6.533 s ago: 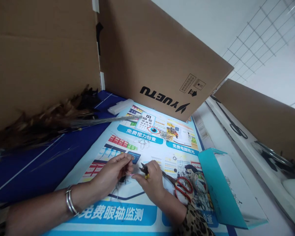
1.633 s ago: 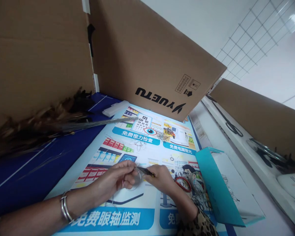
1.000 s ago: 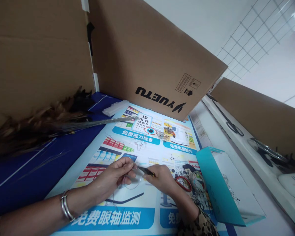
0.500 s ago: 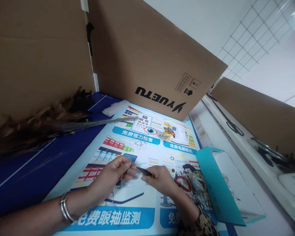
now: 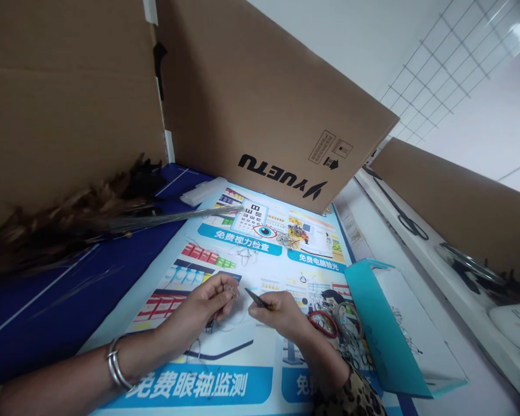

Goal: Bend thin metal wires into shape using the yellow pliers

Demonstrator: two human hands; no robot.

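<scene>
My left hand (image 5: 208,301), with silver bangles on its wrist, pinches a small wire piece (image 5: 232,292) between thumb and fingertips above the printed poster. Its exact shape is too small to tell. My right hand (image 5: 281,314) grips a slim dark pointed tool (image 5: 256,299), whose tip points up and left towards the wire piece with a small gap between them. Under my left hand a dark item and thin wire loops hang or lie; they are partly hidden by the fingers.
Right of my right hand lie a red ring (image 5: 323,324) and coiled wire (image 5: 349,321), beside a teal open box (image 5: 379,329). Cardboard panels (image 5: 260,98) stand behind. Feathers (image 5: 69,216) and long thin strands (image 5: 177,215) lie at the left. Scissors (image 5: 411,225) rest on the right-hand ledge.
The pointed tool's tip has moved slightly up and away from my left fingertips, leaving a gap. My left hand has turned a little, still pinching the wire piece.
</scene>
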